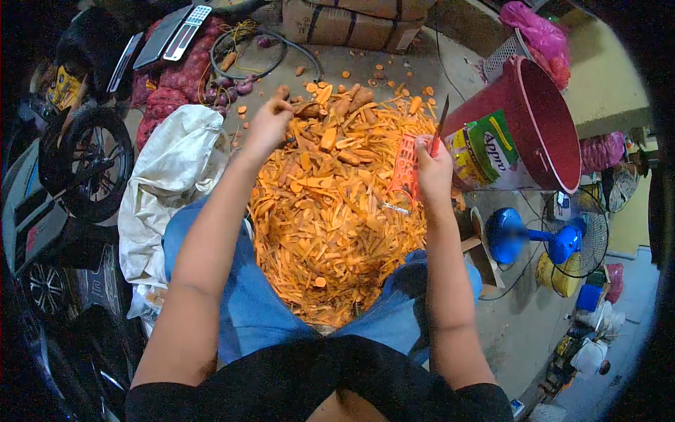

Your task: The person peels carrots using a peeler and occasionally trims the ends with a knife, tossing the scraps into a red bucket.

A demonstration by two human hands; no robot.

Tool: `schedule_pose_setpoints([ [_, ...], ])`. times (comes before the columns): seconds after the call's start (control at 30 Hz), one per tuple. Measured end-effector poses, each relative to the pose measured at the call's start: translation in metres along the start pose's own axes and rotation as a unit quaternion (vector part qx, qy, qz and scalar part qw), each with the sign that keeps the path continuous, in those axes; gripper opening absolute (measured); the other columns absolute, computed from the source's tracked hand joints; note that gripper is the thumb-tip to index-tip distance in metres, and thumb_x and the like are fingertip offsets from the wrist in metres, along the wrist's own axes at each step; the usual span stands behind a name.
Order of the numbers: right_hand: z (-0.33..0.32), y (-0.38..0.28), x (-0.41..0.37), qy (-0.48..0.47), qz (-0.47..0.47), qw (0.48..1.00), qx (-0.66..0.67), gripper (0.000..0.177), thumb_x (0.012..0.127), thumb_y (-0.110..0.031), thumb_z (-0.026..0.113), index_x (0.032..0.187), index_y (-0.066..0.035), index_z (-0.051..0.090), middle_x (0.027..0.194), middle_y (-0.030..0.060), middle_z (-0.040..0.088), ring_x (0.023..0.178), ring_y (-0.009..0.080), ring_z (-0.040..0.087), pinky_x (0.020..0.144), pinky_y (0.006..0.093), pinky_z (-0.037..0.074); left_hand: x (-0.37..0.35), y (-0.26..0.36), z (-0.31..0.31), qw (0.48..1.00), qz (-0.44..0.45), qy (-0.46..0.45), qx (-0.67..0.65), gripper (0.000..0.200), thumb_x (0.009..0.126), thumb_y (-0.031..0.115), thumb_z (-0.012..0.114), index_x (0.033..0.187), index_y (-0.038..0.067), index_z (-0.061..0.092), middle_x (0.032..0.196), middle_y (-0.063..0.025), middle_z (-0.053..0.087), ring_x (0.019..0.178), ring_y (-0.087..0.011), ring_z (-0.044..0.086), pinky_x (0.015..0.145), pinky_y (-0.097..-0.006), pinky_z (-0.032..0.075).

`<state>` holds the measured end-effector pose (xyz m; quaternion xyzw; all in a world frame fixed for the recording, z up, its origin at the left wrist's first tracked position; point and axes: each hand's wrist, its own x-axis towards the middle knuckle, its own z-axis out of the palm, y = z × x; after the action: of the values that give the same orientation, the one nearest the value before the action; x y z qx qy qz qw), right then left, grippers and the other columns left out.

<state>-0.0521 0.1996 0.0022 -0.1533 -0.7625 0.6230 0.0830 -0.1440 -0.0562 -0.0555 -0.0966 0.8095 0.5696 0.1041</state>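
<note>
A large heap of orange peelings and cut pieces (316, 218) lies between my knees, with several unpeeled brown-orange roots (361, 98) at its far edge. My left hand (271, 123) is at the heap's upper left, its fingers pinched around a small brownish piece (283, 92). Over the right side of the heap, my right hand (434, 169) grips the red handle of a knife (443, 116), blade pointing up and away. An orange slotted grater (404, 169) sits against the same hand; whether my fingers also hold it is unclear.
A red bucket (520, 126) lies tilted at the right, near a blue fan (538, 235). White sacking (169, 183) is at my left, beside a motorbike wheel (91, 165). Red net bags (190, 74) and a cardboard box (351, 27) stand farther back.
</note>
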Motion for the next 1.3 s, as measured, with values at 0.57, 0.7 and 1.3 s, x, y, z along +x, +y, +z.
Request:
schedule_pose_setpoints([
  [0.57, -0.015, 0.029, 0.025, -0.012, 0.064, 0.996, -0.066, 0.015, 0.077, -0.016, 0.047, 0.075, -0.002, 0.048, 0.055, -0.0018, 0.041, 0.048, 0.0066, 0.037, 0.044, 0.0217, 0.032, 0.109, -0.112, 0.14, 0.649, 0.233, -0.315, 0.652, 0.055, 0.072, 0.002, 0.049, 0.119, 0.018, 0.026, 0.119, -0.0042, 0.028, 0.109, -0.0234, 0.031, 0.082, -0.0331, 0.038],
  [0.7, -0.016, 0.023, 0.023, -0.037, 0.071, 0.99, -0.114, 0.013, 0.078, -0.015, 0.046, 0.076, -0.002, 0.048, 0.053, -0.0014, 0.039, 0.048, 0.0052, 0.035, 0.043, 0.021, 0.031, 0.144, -0.154, 0.156, 0.585, 0.308, -0.312, 0.682, 0.053, 0.073, 0.008, 0.05, 0.119, 0.017, 0.026, 0.118, -0.0046, 0.029, 0.108, -0.0226, 0.033, 0.082, -0.0351, 0.037],
  [1.3, 0.0, 0.016, -0.004, -0.115, -0.003, 0.925, -0.361, 0.024, 0.071, -0.025, 0.047, 0.077, -0.001, 0.048, 0.066, 0.0217, 0.053, 0.065, 0.0373, 0.051, 0.058, 0.0444, 0.04, 0.003, 0.025, 0.101, 0.921, 0.014, -0.389, 0.009, 0.047, 0.06, 0.005, 0.057, 0.104, 0.004, 0.04, 0.087, -0.0039, 0.05, 0.078, -0.0113, 0.048, 0.067, -0.0248, 0.039],
])
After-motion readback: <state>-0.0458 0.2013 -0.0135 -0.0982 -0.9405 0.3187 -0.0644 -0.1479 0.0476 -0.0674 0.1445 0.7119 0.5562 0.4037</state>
